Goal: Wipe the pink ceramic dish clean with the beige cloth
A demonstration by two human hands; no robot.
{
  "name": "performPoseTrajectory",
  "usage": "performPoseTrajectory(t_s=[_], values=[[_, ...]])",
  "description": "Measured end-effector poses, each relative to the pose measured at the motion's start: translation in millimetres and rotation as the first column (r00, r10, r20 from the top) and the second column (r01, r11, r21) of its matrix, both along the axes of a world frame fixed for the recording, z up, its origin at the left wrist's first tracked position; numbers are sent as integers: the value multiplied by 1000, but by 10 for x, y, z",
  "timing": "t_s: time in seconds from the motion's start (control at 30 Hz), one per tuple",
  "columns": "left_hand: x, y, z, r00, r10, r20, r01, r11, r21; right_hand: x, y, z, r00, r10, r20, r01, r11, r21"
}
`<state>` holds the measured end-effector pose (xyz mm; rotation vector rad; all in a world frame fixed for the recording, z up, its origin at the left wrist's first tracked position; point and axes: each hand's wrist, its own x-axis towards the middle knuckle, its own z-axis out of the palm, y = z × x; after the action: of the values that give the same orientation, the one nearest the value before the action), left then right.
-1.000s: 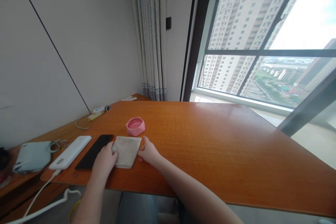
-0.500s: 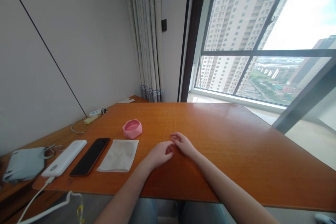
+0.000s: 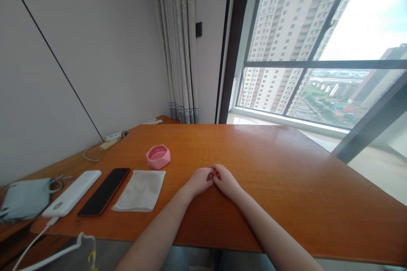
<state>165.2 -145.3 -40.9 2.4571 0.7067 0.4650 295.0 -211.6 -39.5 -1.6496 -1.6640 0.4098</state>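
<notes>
My left hand and my right hand meet just above or on the wooden table, their fingertips touching. The fingers of both hands are curled inward and closed. Whether anything small lies between them is hidden. A folded whitish cloth lies flat to the left of my left hand. Behind the cloth stands a pink faceted bowl, apart from both hands.
A black phone and a white power bank with a cable lie left of the cloth. Farther left is a pale grey pouch. A power strip sits by the wall. The table's front edge is before my lap.
My hands have drawn closer together, and their fingers now overlap. The view has shifted slightly, so the things on the left appear a little farther left.
</notes>
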Motion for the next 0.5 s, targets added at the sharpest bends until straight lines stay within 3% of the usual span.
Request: performPoseTrajectory(t_s=[0.4,0.5], values=[[-72,44,48,997,-69,36,70,997,-42,23,4,-10,1000,24,2,-24,1000,14],[-192,215,104,994,53,93,-49,998,-49,44,10,-24,1000,20,6,-19,999,-30]])
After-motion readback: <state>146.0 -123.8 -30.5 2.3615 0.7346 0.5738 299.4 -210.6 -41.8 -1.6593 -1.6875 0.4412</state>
